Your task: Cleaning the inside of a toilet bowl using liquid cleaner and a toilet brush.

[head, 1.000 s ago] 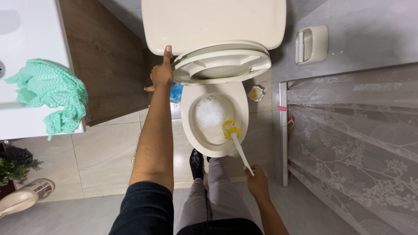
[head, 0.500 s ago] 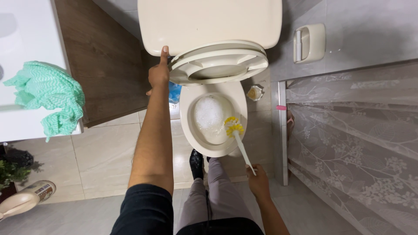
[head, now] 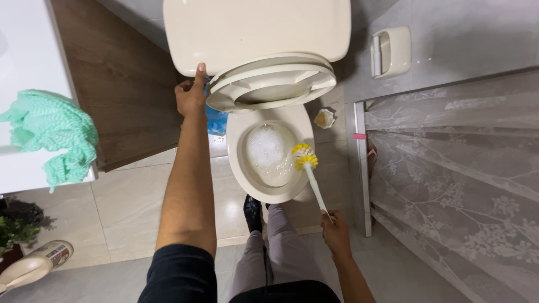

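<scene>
Your right hand is closed around the end of the toilet brush, gripping its thin white handle, while your left hand reaches far forward with the thumb pressed against the lower front of the cistern, right beside the raised seat and lid; its fingers are loosely curled and hold nothing. That brush's yellow and white head sits at the right inner rim of the toilet bowl, just above the foamy water. It looks light and stiff in the handle, springy in the bristles, and likely wet, so a firm hold at the far end of the handle, where you have it, looks best. The seat looks rigid and hinged.

On your left, a mint-green cloth hangs over the edge of the white surface above a wooden cabinet front. A paper holder is fixed to the grey wall, and a patterned shower curtain runs along your right. Pale floor tiles shine underfoot.
</scene>
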